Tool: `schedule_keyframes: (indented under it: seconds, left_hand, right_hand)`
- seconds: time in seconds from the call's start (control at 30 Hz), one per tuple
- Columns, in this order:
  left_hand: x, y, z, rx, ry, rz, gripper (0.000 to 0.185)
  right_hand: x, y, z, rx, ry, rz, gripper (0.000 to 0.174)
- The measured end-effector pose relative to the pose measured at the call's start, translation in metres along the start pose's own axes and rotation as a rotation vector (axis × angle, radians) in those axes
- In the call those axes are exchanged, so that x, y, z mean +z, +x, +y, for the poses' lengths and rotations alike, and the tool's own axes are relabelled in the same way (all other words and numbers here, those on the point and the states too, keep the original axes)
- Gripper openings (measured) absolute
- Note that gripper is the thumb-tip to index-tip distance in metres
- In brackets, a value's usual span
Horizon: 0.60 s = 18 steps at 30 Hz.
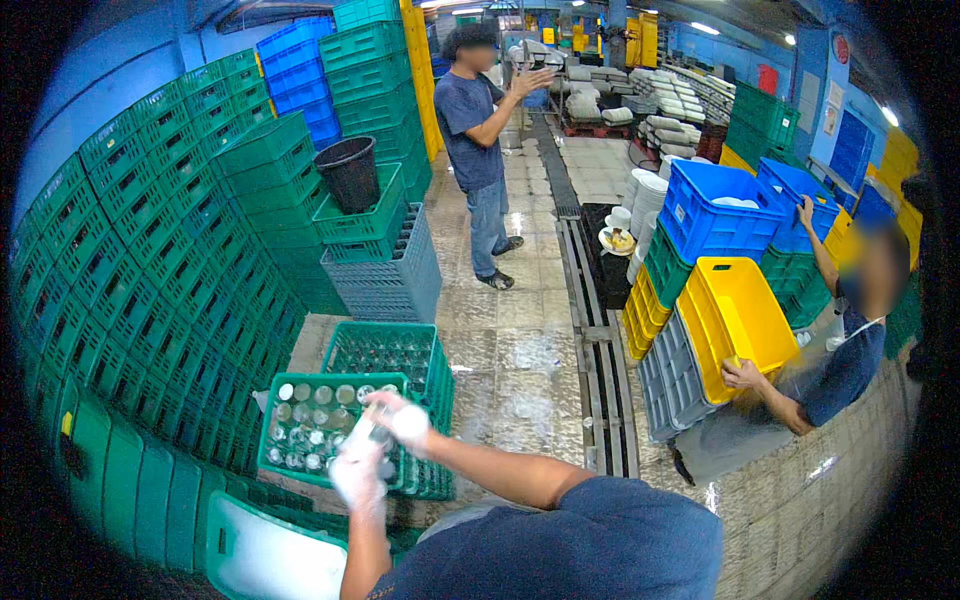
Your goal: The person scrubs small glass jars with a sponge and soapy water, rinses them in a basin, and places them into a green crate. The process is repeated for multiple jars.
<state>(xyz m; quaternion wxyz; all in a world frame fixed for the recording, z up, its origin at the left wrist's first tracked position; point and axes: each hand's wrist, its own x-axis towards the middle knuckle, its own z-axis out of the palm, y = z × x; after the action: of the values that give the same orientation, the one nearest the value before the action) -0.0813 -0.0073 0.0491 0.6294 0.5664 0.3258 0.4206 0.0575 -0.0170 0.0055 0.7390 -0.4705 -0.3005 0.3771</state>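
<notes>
My left hand (358, 471), white with suds, is over the front right part of a green plastic crate (296, 480). Close beyond it is my right hand (401, 420), with a round white patch of foam on its back. A pale, blurred, narrow shape (365, 426) lies between the two hands; motion blur hides what it is and how the fingers close. Rows of clear drinking glasses (320, 416) fill the crate under my hands. Behind it, a second green crate (379, 328) also contains glasses. A green tub (217, 536) of white suds stands near my left forearm.
Stacked green crates (142, 195) wall the left side. A black bucket (349, 176) sits in a crate. One person (472, 135) stands ahead; another (840, 367) at right touches a yellow crate (739, 322) and a blue crate (799, 202). A slatted floor drain (600, 352) crosses wet tiles.
</notes>
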Motion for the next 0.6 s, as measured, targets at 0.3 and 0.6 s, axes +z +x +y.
schedule_keyframes:
  seconds: [0.3, 0.6]
  left_hand:
    - [-0.268, -0.067, -0.016, 0.003, -0.535, 0.632, 0.042]
    - [-0.421, -0.107, -0.183, -0.475, -0.444, 0.701, 0.029]
  right_hand:
    - [0.11, -0.031, 0.022, 0.445, -0.138, -0.446, 0.046]
    - [0.142, -0.047, 0.05, 0.498, -0.197, -0.356, 0.034]
